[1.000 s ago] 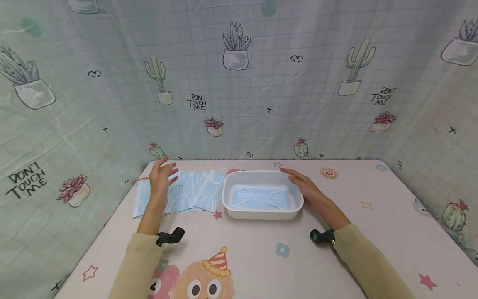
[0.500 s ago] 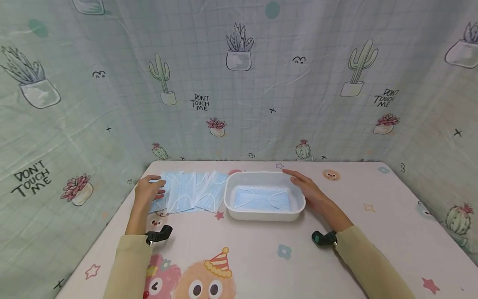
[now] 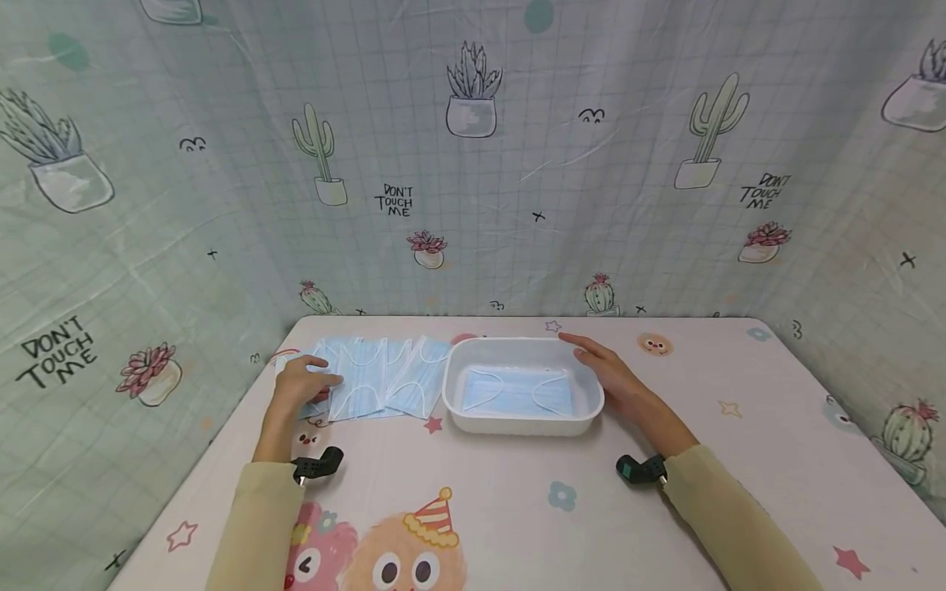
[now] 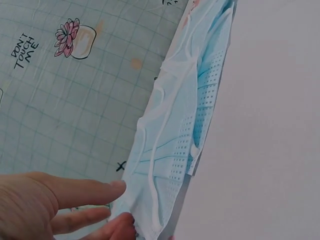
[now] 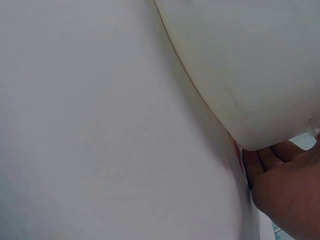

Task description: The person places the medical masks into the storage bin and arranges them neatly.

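Observation:
Several light blue face masks (image 3: 362, 377) lie overlapping in a row at the back left, white ear loops showing. My left hand (image 3: 299, 384) is over the leftmost mask, fingertips close to its surface. In the left wrist view the fingers (image 4: 85, 192) are spread slightly at the masks' near end; firm contact cannot be told. To the right stands a white plastic tray (image 3: 521, 425) with a face mask (image 3: 517, 394) flat inside. My right hand (image 3: 617, 382) holds the tray's right back corner, thumb by the rim, fingers bent against the outer wall in the right wrist view.
The table (image 3: 502, 509) has a white cover printed with cartoon faces, stars and flowers. A cactus-print curtain (image 3: 473, 246) rises behind it and along both sides. A small black camera (image 3: 318, 466) is strapped to the left wrist, another (image 3: 641, 469) to the right.
My left hand has come down and leftward from above the masks to the leftmost one, its fingers shifting slightly right since. My right hand and the tray have stayed in place.

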`<state>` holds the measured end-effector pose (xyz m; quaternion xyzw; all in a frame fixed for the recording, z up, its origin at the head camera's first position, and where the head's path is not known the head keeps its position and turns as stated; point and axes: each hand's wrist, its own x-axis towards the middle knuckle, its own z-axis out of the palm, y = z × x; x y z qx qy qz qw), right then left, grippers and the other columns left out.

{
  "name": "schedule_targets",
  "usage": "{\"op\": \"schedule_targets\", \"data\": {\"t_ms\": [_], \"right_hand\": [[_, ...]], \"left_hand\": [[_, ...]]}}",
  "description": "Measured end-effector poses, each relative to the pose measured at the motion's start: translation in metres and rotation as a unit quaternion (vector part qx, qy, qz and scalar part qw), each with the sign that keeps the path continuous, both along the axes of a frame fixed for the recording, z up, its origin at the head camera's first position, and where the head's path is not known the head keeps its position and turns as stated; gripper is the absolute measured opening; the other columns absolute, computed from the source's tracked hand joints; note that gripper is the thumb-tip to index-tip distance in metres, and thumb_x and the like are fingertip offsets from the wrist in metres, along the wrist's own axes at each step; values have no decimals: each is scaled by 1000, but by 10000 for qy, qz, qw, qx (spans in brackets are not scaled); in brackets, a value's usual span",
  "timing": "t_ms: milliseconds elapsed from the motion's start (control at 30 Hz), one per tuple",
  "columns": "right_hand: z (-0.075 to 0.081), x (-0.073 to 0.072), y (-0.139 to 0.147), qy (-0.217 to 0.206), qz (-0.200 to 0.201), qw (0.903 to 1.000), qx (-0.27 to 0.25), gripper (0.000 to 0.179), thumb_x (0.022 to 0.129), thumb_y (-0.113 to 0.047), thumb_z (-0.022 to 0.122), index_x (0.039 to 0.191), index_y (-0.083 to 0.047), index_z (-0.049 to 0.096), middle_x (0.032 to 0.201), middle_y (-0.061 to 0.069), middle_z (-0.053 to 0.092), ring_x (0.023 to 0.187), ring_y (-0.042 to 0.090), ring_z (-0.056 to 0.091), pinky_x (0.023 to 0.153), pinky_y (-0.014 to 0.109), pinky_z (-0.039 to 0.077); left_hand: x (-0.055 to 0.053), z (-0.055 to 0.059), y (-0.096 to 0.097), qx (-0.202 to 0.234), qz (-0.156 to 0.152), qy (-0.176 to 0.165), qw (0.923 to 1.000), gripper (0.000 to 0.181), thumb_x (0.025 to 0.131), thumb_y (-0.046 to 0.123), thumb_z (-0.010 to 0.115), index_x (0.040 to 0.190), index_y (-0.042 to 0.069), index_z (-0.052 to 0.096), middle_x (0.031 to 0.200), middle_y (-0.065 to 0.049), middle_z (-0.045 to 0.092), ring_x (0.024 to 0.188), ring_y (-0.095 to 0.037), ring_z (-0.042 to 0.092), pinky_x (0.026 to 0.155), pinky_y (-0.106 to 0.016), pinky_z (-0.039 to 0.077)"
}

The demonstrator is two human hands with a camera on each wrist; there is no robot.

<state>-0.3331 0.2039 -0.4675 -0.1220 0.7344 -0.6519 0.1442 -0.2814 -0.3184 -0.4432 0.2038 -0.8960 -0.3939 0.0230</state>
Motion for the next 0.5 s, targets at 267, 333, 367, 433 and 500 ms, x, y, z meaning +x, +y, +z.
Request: {"op": "schedule_targets", "data": {"t_ms": [267, 333, 367, 433, 500], "right_hand": [[0, 0, -1, -14, -87, 9999, 69, 49, 113, -25, 38, 161, -22, 37, 175, 1, 16, 160, 35, 19, 128, 59, 17], [0, -1, -1, -5, -75, 9999, 79, 49, 113, -25, 38, 161, -22, 37, 175, 1, 16, 160, 35, 19, 128, 59, 16], [1, -1, -1, 0, -63, 9999, 85, 49, 113, -25, 38, 161, -22, 37, 175, 2, 15, 160, 35, 19, 128, 59, 16], [1, -1, -1, 2, -53, 10000, 83, 49, 113, -24, 38, 161, -21, 37, 175, 2, 15, 160, 35, 19, 129, 59, 16], [1, -1, -1, 0, -37, 10000, 86, 49, 113, -25, 38, 162, -22, 37, 175, 2, 15, 160, 35, 19, 128, 59, 16]], "left_hand": [[0, -3, 7, -298, 166, 34, 9994, 57, 89, 17, 76, 137, -4, 57, 105, -20, 63, 75, -17, 60, 64, -28, 46], [1, -3, 8, -326, 189, 53, 9993, 56, 88, 16, 77, 137, -4, 57, 108, -21, 61, 77, -19, 60, 65, -29, 45], [1, -3, 8, -330, 203, 55, 9992, 56, 88, 16, 77, 137, -4, 57, 108, -22, 61, 78, -20, 60, 65, -30, 46], [1, -3, 8, -351, 226, 39, 9991, 56, 88, 16, 76, 137, -4, 57, 111, -23, 61, 80, -22, 60, 67, -31, 46], [0, -4, 8, -308, 277, 8, 9991, 55, 89, 16, 76, 137, -3, 58, 112, -23, 61, 82, -22, 60, 68, -31, 46]]}}
